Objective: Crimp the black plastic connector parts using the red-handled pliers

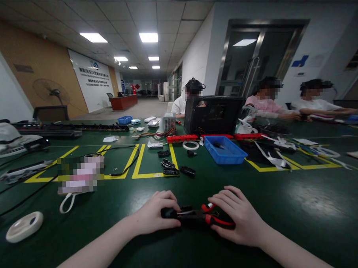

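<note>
My left hand (155,215) is closed around a small black part (168,212), which looks like a plastic connector or plug housing. In my right hand (241,215) is a pair of pliers (221,222) with red and black handles, the fingers spread over the grips. The pliers' narrow metal jaws point left and reach the black part near my left fingertips. Whether the jaws pinch something there is too dark to tell. Beyond my hands lie several similar black pieces (187,171) on the green table.
A blue tray (241,157) stands past my right hand, near a black computer case (215,112). To the left are a phone (86,173) with a strap, a white oval object (25,227) and black cables (30,199). Several people sit across the table (127,251).
</note>
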The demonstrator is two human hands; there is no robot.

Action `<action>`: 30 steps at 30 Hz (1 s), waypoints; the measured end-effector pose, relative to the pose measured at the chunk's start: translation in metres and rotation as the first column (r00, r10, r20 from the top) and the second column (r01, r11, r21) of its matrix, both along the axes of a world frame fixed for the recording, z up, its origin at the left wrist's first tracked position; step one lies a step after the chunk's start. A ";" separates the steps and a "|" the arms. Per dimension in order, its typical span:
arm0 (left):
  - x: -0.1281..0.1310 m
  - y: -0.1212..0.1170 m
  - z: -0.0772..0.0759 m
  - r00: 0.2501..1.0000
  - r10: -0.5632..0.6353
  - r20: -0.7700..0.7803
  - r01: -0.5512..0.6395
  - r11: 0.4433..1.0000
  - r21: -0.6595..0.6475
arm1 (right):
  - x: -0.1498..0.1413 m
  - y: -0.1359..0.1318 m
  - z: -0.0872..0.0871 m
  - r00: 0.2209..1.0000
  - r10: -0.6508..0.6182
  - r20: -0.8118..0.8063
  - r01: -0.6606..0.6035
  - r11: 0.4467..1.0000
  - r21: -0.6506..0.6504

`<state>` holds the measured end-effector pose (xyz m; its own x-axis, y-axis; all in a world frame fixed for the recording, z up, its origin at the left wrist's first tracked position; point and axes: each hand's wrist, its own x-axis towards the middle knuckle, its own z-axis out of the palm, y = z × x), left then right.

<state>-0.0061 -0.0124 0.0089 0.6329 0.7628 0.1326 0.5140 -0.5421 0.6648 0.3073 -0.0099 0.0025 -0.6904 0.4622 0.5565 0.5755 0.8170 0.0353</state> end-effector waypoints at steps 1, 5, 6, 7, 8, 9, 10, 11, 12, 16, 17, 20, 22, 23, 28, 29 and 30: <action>0.000 0.000 0.001 1.000 -0.001 -0.005 0.001 1.000 0.000 | -0.001 0.000 0.000 1.000 0.000 -0.007 0.000 1.000 -0.010; 0.000 -0.002 0.003 1.000 -0.002 -0.010 0.002 1.000 0.004 | -0.003 0.000 -0.002 0.999 0.010 -0.041 -0.011 1.000 -0.021; 0.000 -0.002 0.004 1.000 -0.001 -0.010 0.001 1.000 0.003 | -0.002 0.000 -0.002 0.999 0.013 -0.045 -0.014 1.000 -0.017; 0.000 -0.002 0.005 1.000 0.001 -0.010 -0.001 1.000 0.001 | -0.002 0.000 -0.002 0.999 0.015 -0.045 -0.015 1.000 -0.012; 0.001 -0.003 0.005 1.000 0.004 -0.011 -0.004 1.000 -0.001 | -0.001 0.001 -0.002 0.999 0.012 -0.040 -0.013 1.000 -0.009; 0.001 -0.003 0.006 1.000 0.005 -0.013 -0.005 1.000 -0.003 | -0.001 0.001 -0.001 1.000 0.007 -0.030 -0.007 1.000 -0.006; 0.001 -0.003 0.006 1.000 0.006 -0.013 -0.006 1.000 -0.005 | 0.000 0.001 -0.001 1.000 0.001 -0.016 -0.001 1.000 -0.004; 0.001 -0.003 0.006 1.000 0.006 -0.012 -0.006 1.000 -0.007 | 0.001 0.001 0.000 1.000 -0.007 0.000 0.007 1.000 -0.005; 0.001 -0.003 0.006 1.000 0.006 -0.011 -0.006 1.000 -0.010 | 0.002 0.002 0.000 1.000 -0.012 0.009 0.012 1.000 -0.005; 0.001 -0.002 0.005 1.000 0.001 -0.005 -0.001 1.000 -0.008 | 0.005 0.003 0.002 1.000 -0.007 0.008 0.007 1.000 -0.002; 0.000 -0.002 0.004 1.000 -0.003 -0.004 0.003 1.000 -0.003 | 0.005 0.004 0.002 1.000 -0.004 0.011 0.004 1.000 -0.001; 0.000 -0.002 0.003 1.000 -0.014 0.000 0.014 1.000 0.008 | 0.005 0.005 0.003 1.000 -0.004 0.027 0.004 1.000 -0.002; 0.000 -0.002 0.003 1.000 -0.015 0.002 0.015 1.000 0.005 | 0.005 0.005 0.005 1.000 -0.007 0.028 0.007 1.000 -0.002; 0.000 -0.002 0.004 1.000 -0.014 0.002 0.014 1.000 0.003 | 0.005 0.005 0.005 1.000 -0.007 0.026 0.007 1.000 -0.001; 0.000 -0.002 0.004 1.000 -0.011 0.000 0.011 1.000 0.002 | 0.004 0.005 0.006 1.000 0.005 0.009 -0.005 1.000 -0.015; 0.000 -0.001 0.003 1.000 -0.011 0.000 0.011 1.000 0.008 | 0.004 0.005 0.006 1.000 0.007 0.014 -0.007 1.000 -0.022; 0.000 -0.001 0.003 1.000 -0.011 -0.001 0.011 1.000 0.016 | 0.004 0.005 0.006 1.000 0.008 0.019 -0.007 1.000 -0.028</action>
<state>-0.0066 -0.0133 0.0114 0.6416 0.7533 0.1446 0.5082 -0.5587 0.6555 0.3110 -0.0054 0.0081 -0.7043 0.4722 0.5301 0.5690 0.8220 0.0237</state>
